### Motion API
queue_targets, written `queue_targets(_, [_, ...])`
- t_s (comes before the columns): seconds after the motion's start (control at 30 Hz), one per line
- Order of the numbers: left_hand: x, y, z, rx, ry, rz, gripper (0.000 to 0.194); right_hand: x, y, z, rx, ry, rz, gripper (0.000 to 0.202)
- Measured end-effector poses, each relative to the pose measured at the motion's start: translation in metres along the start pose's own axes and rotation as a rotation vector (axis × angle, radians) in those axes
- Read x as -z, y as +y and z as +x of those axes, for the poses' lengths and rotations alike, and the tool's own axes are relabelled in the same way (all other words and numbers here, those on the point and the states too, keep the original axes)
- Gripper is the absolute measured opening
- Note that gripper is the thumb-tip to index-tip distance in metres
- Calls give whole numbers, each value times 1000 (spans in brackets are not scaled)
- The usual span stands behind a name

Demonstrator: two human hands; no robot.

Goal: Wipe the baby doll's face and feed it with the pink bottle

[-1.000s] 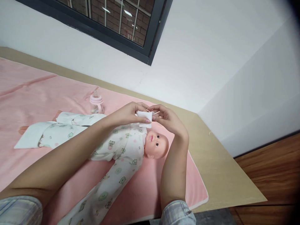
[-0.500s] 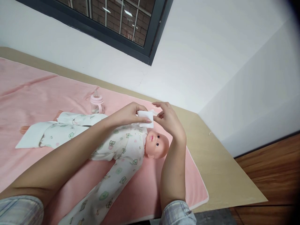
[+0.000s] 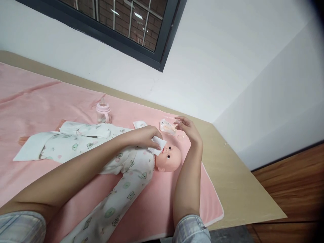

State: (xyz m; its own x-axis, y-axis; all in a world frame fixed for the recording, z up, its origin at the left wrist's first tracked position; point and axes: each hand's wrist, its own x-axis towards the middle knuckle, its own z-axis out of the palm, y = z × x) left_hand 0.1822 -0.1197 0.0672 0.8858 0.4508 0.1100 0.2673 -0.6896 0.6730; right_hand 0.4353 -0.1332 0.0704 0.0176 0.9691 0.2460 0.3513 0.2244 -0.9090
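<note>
Got a folded white pad (image 3: 158, 147) pinched in the left hand (image 3: 149, 136), with the thumb across the near face and the other fingers mostly tucked out of sight behind. Held at a tilt right over the mouth and chin of the doll (image 3: 173, 160); can't tell about actual contact from this angle.

Now for the right hand (image 3: 189, 130): seeing loosely bent, spread fingers with nothing visible in the grip. Hanging just beside a crumpled clear plastic packet (image 3: 167, 127), lying on the pink blanket (image 3: 30, 84) past the doll's head and shoulder. Can't tell about touching there either. As for contents, see-through with a faint peachy tint, too blurry to say if full or just a wrapper.

Also got a clear baby bottle (image 3: 103, 114) on the blanket, upright beyond the doll's legs, with a pink collar, pink handle and teat on top. Looks pale and murky low down; can't say whether liquid or just stuff showing through. Well apart from both hands, anyway.
</note>
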Motion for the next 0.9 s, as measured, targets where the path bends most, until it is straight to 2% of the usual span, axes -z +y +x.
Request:
queue_targets(0.17, [-6, 0, 2, 29, -18, 93, 15, -2, 41, 13, -145, -27, 133, 40])
queue_targets(0.37, [-9, 2, 3, 1, -31, 136, 12, -9, 83, 21, -225, -24, 386, 38])
queue_targets(0.5, [-10, 7, 2, 4, -22, 162, 12, -14, 99, 23, -252, -19, 486, 31])
queue_targets(0.63, [-9, 4, 3, 7, 5, 182, 13, -22, 116, 21, -305, -29, 568, 26])
queue_targets(0.77, [-7, -1, 4, -26, 37, 243, 15, -26, 131, 18, -421, -27, 562, 17])
queue_targets(0.9, [-7, -1, 4, -28, 41, 279, 15, -26, 137, 18, -433, -26, 574, 14])
